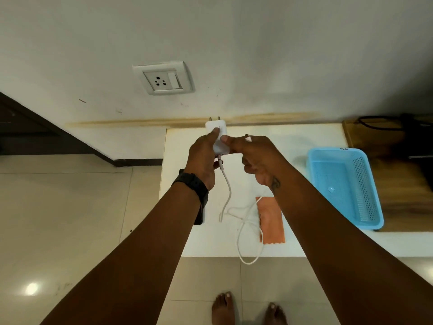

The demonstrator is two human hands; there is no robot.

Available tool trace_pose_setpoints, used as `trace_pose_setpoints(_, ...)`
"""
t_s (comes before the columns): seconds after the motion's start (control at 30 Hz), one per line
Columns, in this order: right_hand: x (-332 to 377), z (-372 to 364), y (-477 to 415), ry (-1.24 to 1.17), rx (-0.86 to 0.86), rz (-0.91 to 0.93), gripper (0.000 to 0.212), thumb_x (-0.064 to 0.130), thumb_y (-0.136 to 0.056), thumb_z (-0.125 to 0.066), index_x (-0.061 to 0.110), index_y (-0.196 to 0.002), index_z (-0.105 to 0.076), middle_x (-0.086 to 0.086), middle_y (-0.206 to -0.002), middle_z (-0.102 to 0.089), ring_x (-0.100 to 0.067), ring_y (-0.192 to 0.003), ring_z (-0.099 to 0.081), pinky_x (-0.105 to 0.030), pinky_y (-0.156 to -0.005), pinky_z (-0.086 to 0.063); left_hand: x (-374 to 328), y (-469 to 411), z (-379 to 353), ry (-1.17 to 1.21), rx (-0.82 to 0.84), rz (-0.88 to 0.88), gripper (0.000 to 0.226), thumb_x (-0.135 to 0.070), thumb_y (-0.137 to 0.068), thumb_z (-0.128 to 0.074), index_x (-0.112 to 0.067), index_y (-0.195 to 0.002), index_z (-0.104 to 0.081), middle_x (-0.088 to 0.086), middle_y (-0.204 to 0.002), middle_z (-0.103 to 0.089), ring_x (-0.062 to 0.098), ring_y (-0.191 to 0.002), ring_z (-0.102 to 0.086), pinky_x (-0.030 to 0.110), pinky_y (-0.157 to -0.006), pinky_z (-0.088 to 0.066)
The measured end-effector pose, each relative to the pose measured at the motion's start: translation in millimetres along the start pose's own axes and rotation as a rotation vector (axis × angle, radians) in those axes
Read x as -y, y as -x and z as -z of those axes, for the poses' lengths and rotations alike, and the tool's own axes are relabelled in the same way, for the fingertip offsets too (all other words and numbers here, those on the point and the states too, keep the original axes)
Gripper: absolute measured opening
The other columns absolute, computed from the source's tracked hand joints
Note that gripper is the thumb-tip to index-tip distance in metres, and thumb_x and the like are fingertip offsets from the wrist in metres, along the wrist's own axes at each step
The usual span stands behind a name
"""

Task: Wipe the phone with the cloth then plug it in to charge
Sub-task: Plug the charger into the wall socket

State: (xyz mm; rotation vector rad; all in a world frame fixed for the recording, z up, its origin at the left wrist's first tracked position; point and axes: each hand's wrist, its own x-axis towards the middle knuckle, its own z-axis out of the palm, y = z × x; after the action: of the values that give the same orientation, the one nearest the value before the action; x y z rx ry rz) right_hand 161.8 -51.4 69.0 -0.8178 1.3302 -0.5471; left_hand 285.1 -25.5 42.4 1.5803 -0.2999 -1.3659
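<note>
Both hands hold a white charger adapter [217,134] above the white table, its two pins pointing up toward the wall. My left hand [203,160] grips its left side. My right hand [254,160] pinches its right side and also holds the cable's free plug end [248,138]. The white cable [241,221] hangs from the adapter's base and loops over the table's front edge. An orange cloth [270,221] lies flat on the table. The dark phone [200,216] lies on the table, mostly hidden under my left forearm. The wall socket [164,79] is up and to the left.
A blue plastic basket [344,186] stands on the right of the white table [304,242]. Beyond it is a wooden surface [403,198] with a black cord. Tiled floor lies to the left, and my bare feet show below the table's front edge.
</note>
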Motion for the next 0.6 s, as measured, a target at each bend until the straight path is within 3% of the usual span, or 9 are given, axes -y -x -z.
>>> trace_pose_setpoints(0.07,-1,-10,-8,0.015,0.056,-0.009,0.029,0.026,-0.076,-0.080,0.006,-0.093,-0.067,-0.008,-0.070,-0.048,-0.003,-0.031,-0.030,-0.014,-0.033,-0.023,-2,-4,7,-0.048,-0.019,-0.018,0.027,-0.042,-0.097,-0.056,-0.017,-0.104,-0.064,0.005,-0.097,-0.065,0.020,-0.086,-0.057,0.031,-0.071,-0.047)
trace_pose_setpoints(0.17,-3,-24,-18,0.034,0.092,-0.055,0.030,0.025,-0.074,-0.082,0.008,-0.093,-0.066,-0.010,-0.082,-0.059,-0.005,-0.037,-0.034,-0.017,-0.037,-0.029,-6,-9,18,-0.068,-0.053,-0.030,0.030,-0.043,-0.098,-0.053,-0.016,-0.107,-0.062,0.009,-0.106,-0.064,0.022,-0.090,-0.058,0.034,-0.076,-0.047)
trace_pose_setpoints(0.27,-3,-36,-26,0.151,0.090,-0.071,0.032,0.034,-0.075,-0.081,0.009,-0.091,-0.069,-0.004,-0.084,-0.068,-0.011,-0.055,-0.044,-0.023,-0.054,-0.042,-7,-12,26,-0.087,-0.085,-0.029,0.030,-0.043,-0.099,-0.050,-0.016,-0.107,-0.061,0.005,-0.096,-0.063,0.015,-0.076,-0.055,0.027,-0.064,-0.043)
trace_pose_setpoints(0.4,-4,-45,-38,0.259,0.090,-0.045,0.042,0.043,-0.074,-0.079,0.008,-0.097,-0.071,-0.004,-0.092,-0.067,-0.015,-0.076,-0.059,-0.026,-0.067,-0.042,-7,-19,31,-0.113,-0.120,-0.019,0.027,-0.038,-0.100,-0.049,-0.018,-0.086,-0.061,0.002,-0.078,-0.061,0.013,-0.068,-0.053,0.028,-0.060,-0.041)
trace_pose_setpoints(0.53,-2,-53,-50,0.297,0.097,-0.014,0.053,0.040,-0.071,-0.082,0.005,-0.109,-0.070,-0.004,-0.114,-0.067,-0.018,-0.109,-0.057,-0.030,-0.085,-0.038,-9,-30,35,-0.177,-0.125,-0.013,0.029,-0.034,-0.101,-0.046,-0.010,-0.099,-0.062,0.004,-0.078,-0.062,0.014,-0.067,-0.054,0.028,-0.058,-0.040)
trace_pose_setpoints(0.6,2,-58,-54,0.308,0.114,-0.007,0.053,0.038,-0.074,-0.080,0.005,-0.113,-0.068,-0.006,-0.120,-0.065,-0.020,-0.113,-0.054,-0.032,-0.091,-0.038,-13,-34,36,-0.179,-0.127,0.009,0.030,-0.033,-0.102,-0.044,-0.009,-0.100,-0.062,0.006,-0.084,-0.062,0.015,-0.068,-0.053,0.027,-0.058,-0.040)
